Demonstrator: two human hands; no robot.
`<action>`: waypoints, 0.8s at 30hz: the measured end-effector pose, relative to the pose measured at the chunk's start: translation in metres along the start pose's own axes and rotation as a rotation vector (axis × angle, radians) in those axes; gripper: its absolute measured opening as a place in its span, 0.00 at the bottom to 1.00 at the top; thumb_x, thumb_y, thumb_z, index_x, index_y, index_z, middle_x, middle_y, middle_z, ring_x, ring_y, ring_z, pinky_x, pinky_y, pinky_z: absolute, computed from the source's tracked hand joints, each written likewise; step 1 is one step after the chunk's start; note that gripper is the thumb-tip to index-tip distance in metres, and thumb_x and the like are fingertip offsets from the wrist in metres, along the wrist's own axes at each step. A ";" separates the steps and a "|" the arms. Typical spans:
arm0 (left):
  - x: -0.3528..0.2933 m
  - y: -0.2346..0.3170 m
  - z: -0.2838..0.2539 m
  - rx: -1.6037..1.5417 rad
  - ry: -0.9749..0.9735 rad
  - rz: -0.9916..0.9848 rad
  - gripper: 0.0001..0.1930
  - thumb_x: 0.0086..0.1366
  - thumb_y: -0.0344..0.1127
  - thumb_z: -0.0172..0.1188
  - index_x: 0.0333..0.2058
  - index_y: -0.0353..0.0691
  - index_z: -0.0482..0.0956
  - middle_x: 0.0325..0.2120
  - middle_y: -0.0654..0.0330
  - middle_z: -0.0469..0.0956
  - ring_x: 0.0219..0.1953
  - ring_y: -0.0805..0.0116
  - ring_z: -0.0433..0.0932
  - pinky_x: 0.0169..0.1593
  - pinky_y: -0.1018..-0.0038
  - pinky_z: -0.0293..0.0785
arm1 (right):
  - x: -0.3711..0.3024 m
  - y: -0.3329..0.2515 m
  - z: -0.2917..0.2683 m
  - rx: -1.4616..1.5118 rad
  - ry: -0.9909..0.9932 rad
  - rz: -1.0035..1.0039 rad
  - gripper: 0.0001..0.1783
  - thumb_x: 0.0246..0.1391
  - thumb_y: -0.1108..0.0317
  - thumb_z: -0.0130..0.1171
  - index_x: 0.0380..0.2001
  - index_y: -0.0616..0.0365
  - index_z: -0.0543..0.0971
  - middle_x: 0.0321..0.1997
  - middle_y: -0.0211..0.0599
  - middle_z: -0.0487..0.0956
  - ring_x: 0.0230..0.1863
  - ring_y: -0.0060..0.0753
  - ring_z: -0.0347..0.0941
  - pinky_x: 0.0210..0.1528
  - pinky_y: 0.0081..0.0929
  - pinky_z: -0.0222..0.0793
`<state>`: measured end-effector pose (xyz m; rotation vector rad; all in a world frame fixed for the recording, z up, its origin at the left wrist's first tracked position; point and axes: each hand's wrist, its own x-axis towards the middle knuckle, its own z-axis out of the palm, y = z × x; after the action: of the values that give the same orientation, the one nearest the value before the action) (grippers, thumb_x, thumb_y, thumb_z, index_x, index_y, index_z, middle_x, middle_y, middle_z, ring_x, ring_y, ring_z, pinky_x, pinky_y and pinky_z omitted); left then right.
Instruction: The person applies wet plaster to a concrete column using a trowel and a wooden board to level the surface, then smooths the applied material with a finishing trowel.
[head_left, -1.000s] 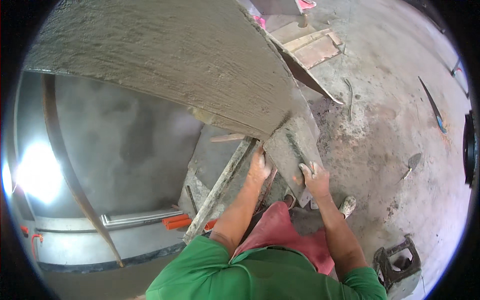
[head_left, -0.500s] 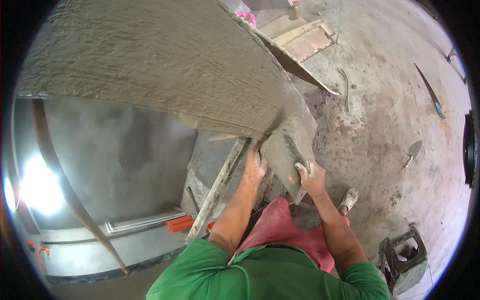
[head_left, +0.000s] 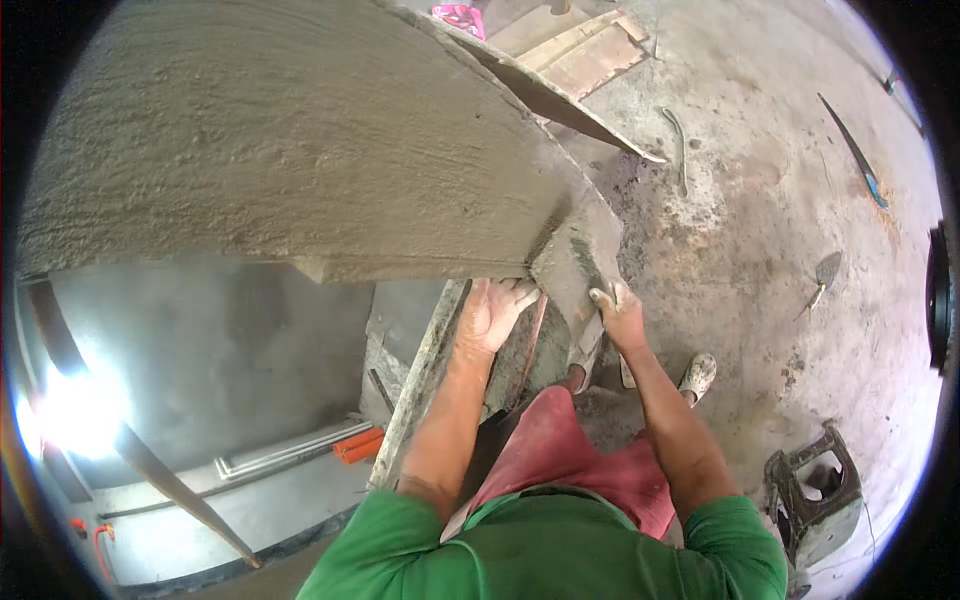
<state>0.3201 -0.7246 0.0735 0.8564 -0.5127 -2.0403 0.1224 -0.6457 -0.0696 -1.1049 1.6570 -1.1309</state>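
A broad slab surface of wet grey mortar [head_left: 300, 150] fills the upper left, with streaks running along it. At its right end lies a flat grey board [head_left: 577, 262], smeared with mortar and narrowing towards me. My right hand [head_left: 622, 315] is closed on the board's right edge, thumb on top. Beside the board's left edge, my left hand [head_left: 490, 312] is turned palm up, its fingers stretched out at the lower edge of the mortar surface. The fingertips lie close under that edge; whether they press on it I cannot tell.
A mortar-crusted timber [head_left: 420, 380] slants below my left hand. Orange pipes [head_left: 358, 444] and a bright lamp [head_left: 80, 412] are lower left. On the floor to the right lie a handsaw [head_left: 855, 155], a trowel [head_left: 824, 275] and a dirty stool [head_left: 815, 495]. A thin panel [head_left: 560, 100] juts out beyond the slab.
My left hand has let go of the board's left edge, shifted left and turned palm up with fingers extended. My right hand keeps its hold, and the board's near end sits farther from me.
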 end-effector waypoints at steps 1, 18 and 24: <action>-0.001 0.003 -0.003 -0.017 0.001 -0.003 0.47 0.54 0.52 0.67 0.64 0.37 0.52 0.66 0.45 0.50 0.68 0.39 0.47 0.67 0.43 0.47 | 0.008 -0.006 0.005 0.003 -0.006 -0.005 0.16 0.55 0.62 0.59 0.41 0.64 0.75 0.36 0.54 0.77 0.40 0.52 0.76 0.43 0.37 0.69; -0.028 0.029 0.006 0.116 0.249 0.074 0.25 0.61 0.43 0.62 0.54 0.39 0.68 0.52 0.55 0.72 0.50 0.55 0.75 0.53 0.57 0.73 | 0.036 -0.278 -0.028 0.178 0.168 -0.621 0.14 0.49 0.75 0.62 0.41 0.65 0.76 0.36 0.49 0.78 0.37 0.52 0.76 0.39 0.35 0.71; -0.029 0.020 0.011 0.126 0.274 0.056 0.33 0.60 0.50 0.63 0.59 0.43 0.62 0.52 0.56 0.70 0.47 0.54 0.76 0.50 0.52 0.70 | 0.039 -0.175 -0.023 0.190 0.163 -0.238 0.10 0.57 0.71 0.57 0.39 0.65 0.75 0.32 0.45 0.78 0.31 0.43 0.75 0.35 0.33 0.69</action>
<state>0.3345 -0.7116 0.1045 1.1642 -0.5090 -1.8172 0.1269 -0.7142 0.0975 -1.1318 1.5294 -1.5339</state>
